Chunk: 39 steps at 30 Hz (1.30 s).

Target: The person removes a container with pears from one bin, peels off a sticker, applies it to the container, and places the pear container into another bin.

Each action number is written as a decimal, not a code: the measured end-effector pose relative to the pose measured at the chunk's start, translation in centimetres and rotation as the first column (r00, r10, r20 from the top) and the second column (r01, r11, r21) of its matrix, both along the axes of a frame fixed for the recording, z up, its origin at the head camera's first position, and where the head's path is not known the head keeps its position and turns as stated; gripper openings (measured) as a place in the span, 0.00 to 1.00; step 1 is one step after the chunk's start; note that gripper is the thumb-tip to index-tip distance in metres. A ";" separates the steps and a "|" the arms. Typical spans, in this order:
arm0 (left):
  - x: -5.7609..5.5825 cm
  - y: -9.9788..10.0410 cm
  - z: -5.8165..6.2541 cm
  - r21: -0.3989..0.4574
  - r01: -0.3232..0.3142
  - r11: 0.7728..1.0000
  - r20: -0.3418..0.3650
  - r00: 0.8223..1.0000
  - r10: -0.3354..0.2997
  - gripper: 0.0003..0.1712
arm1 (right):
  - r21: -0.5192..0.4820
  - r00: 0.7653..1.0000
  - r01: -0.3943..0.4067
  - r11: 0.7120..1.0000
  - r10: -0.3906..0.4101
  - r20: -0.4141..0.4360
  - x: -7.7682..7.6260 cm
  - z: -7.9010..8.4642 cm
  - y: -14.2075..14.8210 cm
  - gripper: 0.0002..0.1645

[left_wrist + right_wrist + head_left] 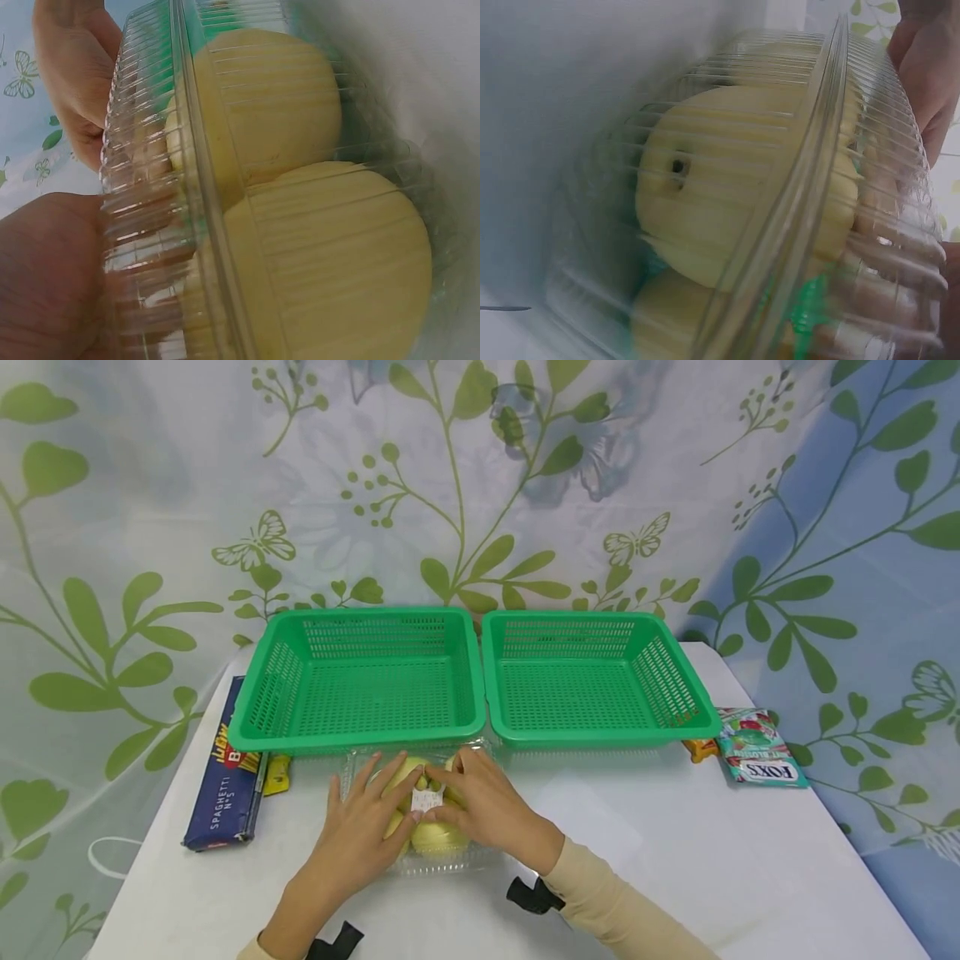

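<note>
A clear plastic clamshell box (457,863) of pale yellow round buns (438,837) lies in front of the green baskets, its lid down. A small white printed label (427,800) sits on top of the lid. My left hand (352,831) rests on the lid's left side, fingers spread, thumb tip at the label's edge. My right hand (486,797) is on the right side, index finger and thumb reaching to the label, other fingers bent. In the wrist views, ribbed plastic covers the buns (277,105); one bun (720,180) bears a dark dot. Fingertips are partly hidden.
Two green baskets, left (375,693) and right (570,693), stand side by side behind the box. A blue spaghetti pack (222,802) and yellow packet (277,775) lie left. A Fox's sweets bag (761,752) and orange packet (701,749) lie right.
</note>
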<state>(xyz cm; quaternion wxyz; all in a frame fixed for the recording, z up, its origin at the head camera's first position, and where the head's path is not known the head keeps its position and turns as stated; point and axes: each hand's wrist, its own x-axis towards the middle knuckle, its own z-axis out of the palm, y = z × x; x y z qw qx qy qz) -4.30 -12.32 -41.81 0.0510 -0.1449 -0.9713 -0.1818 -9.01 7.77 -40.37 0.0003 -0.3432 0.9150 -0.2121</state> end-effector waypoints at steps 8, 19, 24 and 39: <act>0.6 -0.3 -0.1 0.015 -0.003 1.000 0.008 1.000 0.003 0.32 | -0.121 0.999 0.040 0.992 -0.035 0.041 0.7 -0.9 0.2 0.31; 1.4 -2.0 -0.6 0.207 0.044 0.977 0.026 0.998 -0.050 0.33 | -0.305 0.994 0.088 0.948 -0.104 -0.035 3.2 -1.6 1.7 0.15; 1.6 -4.4 -1.3 0.456 -0.046 0.889 0.040 0.999 0.031 0.30 | -0.439 0.964 0.246 0.864 -0.267 0.014 3.4 -1.8 3.9 0.16; 1.4 -7.4 -2.8 0.568 -0.511 0.645 0.571 0.809 0.139 0.26 | -0.389 0.669 0.598 0.701 -0.170 0.723 3.1 -4.6 6.9 0.28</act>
